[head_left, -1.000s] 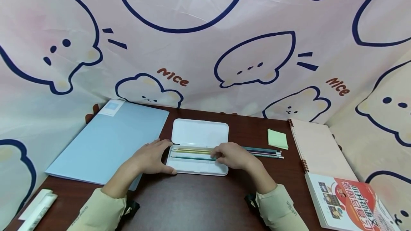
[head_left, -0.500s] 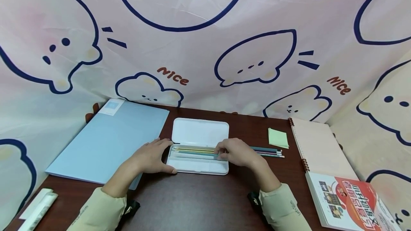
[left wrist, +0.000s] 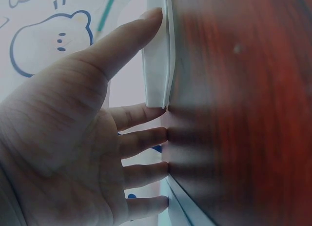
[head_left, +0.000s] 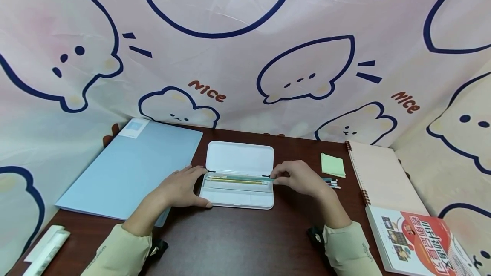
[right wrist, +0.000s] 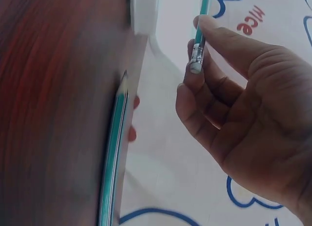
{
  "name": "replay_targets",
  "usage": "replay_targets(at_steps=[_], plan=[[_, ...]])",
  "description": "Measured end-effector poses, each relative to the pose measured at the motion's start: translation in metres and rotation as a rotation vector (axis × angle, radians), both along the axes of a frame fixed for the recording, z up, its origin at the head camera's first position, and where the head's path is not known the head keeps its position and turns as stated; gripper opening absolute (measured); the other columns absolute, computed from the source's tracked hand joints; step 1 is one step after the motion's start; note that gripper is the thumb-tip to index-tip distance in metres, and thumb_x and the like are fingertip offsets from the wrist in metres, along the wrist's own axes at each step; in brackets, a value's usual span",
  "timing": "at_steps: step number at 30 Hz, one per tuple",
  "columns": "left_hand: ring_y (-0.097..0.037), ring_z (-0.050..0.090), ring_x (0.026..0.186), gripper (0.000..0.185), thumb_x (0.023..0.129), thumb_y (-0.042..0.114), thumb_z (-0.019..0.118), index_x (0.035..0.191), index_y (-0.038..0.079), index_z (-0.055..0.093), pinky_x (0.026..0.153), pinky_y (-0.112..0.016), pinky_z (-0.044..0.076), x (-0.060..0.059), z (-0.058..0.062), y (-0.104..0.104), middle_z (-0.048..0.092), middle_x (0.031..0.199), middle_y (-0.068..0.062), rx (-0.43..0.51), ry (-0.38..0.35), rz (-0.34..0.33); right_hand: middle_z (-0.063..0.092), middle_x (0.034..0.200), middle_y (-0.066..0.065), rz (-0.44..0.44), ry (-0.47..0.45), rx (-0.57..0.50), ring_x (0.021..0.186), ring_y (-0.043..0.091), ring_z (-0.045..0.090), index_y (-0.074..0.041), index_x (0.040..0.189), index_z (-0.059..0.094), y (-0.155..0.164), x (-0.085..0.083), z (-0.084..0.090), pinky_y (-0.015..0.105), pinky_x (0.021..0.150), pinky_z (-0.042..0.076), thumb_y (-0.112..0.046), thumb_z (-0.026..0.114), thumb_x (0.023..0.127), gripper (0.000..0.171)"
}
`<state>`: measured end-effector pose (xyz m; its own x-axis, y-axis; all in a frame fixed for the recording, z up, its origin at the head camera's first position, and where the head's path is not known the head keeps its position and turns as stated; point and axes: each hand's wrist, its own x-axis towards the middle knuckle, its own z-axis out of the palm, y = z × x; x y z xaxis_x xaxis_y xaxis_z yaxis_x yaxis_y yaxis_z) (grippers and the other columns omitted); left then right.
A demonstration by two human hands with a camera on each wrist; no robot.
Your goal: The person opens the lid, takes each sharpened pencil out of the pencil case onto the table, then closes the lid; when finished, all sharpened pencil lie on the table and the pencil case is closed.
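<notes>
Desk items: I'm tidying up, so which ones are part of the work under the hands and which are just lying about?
In use: pencil case, green pencil pinched by right hand, left hand on the case, spare pencils.
Lying about: blue folder, sticky notes, spiral notebook, book.

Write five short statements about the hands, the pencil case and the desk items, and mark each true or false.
1. The right hand pinches a green pencil near its eraser end. True.
2. The pencil case is closed. False: its lid lies open.
3. The left hand rests against the case's left end. True.
4. The sticky notes are pink. False: light green.
5. More pencils lie right of the case. True.
</notes>
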<state>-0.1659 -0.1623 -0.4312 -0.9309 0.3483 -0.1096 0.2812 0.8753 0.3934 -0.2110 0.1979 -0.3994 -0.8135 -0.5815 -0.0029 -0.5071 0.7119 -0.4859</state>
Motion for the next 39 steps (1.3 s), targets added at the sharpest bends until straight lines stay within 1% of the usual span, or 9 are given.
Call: replay_targets(at_steps=[5, 9, 14, 17, 22, 29, 32, 39], plan=[[-0.049, 0.040, 0.143, 0.097, 0.069, 0.060, 0.086, 0.144, 0.009, 0.052, 0.112, -0.067, 0.035, 0.000, 0.000, 0.000, 0.052, 0.150, -0.018, -0.002, -0.005, 0.003, 0.072, 0.092, -0.013, -0.039, 0.026, -0.033, 0.077, 0.006, 0.054, -0.025, 0.098, 0.078, 0.023, -0.001, -0.003, 0.023, 0.069, 0.048, -0.017, 0.077, 0.090, 0.012], [-0.049, 0.040, 0.144, 0.098, 0.069, 0.060, 0.086, 0.144, 0.009, 0.051, 0.113, -0.067, 0.035, 0.000, 0.000, 0.000, 0.051, 0.150, -0.018, -0.003, -0.005, 0.003, 0.071, 0.089, -0.011, -0.077, 0.045, -0.066, 0.073, 0.007, 0.052, -0.022, 0.097, 0.079, 0.041, -0.002, -0.004, 0.023, 0.064, 0.046, -0.015, 0.079, 0.088, 0.012], [-0.049, 0.041, 0.143, 0.097, 0.069, 0.060, 0.086, 0.144, 0.008, 0.052, 0.113, -0.067, 0.036, 0.000, -0.001, 0.000, 0.052, 0.150, -0.018, -0.001, -0.002, 0.002, 0.072, 0.092, -0.008, -0.152, 0.066, -0.057, 0.078, 0.012, 0.055, -0.018, 0.099, 0.079, 0.062, -0.004, 0.000, 0.025, 0.067, 0.049, -0.014, 0.077, 0.090, 0.010], [-0.049, 0.041, 0.143, 0.097, 0.069, 0.060, 0.086, 0.144, 0.008, 0.052, 0.112, -0.067, 0.036, -0.001, -0.001, 0.000, 0.052, 0.150, -0.018, 0.000, -0.003, 0.001, 0.073, 0.093, -0.008, -0.203, 0.060, -0.037, 0.083, 0.013, 0.056, -0.020, 0.099, 0.079, 0.076, -0.004, 0.003, 0.027, 0.071, 0.050, -0.015, 0.075, 0.092, 0.010], [-0.049, 0.038, 0.144, 0.097, 0.070, 0.059, 0.086, 0.145, 0.009, 0.051, 0.114, -0.067, 0.034, -0.001, 0.002, 0.001, 0.051, 0.151, -0.018, 0.002, -0.013, 0.000, 0.071, 0.090, -0.006, -0.278, 0.045, -0.003, 0.081, 0.014, 0.056, -0.021, 0.097, 0.079, 0.098, -0.003, 0.007, 0.029, 0.069, 0.049, -0.015, 0.074, 0.093, 0.009], [-0.050, 0.039, 0.144, 0.097, 0.070, 0.060, 0.086, 0.145, 0.009, 0.051, 0.114, -0.066, 0.035, -0.002, 0.002, 0.002, 0.051, 0.151, -0.018, -0.005, -0.012, -0.012, 0.074, 0.094, -0.003, -0.293, 0.016, 0.003, 0.082, 0.015, 0.056, -0.017, 0.095, 0.079, 0.116, -0.001, 0.004, 0.030, 0.070, 0.049, -0.013, 0.074, 0.092, 0.007], [-0.050, 0.039, 0.144, 0.096, 0.070, 0.060, 0.085, 0.145, 0.009, 0.051, 0.114, -0.067, 0.035, -0.001, 0.002, 0.002, 0.051, 0.151, -0.018, -0.004, -0.011, -0.012, 0.075, 0.095, -0.004, -0.295, 0.003, 0.011, 0.084, 0.014, 0.058, -0.017, 0.094, 0.079, 0.119, -0.001, 0.000, 0.030, 0.071, 0.050, -0.014, 0.075, 0.092, 0.006], [-0.049, 0.040, 0.143, 0.097, 0.070, 0.060, 0.085, 0.144, 0.009, 0.051, 0.113, -0.066, 0.035, 0.000, 0.001, 0.001, 0.051, 0.150, -0.018, 0.000, -0.006, -0.011, 0.073, 0.093, -0.003, -0.308, -0.065, 0.035, 0.088, 0.017, 0.058, -0.015, 0.094, 0.078, 0.122, -0.001, -0.005, 0.033, 0.076, 0.050, -0.014, 0.074, 0.092, 0.004]])
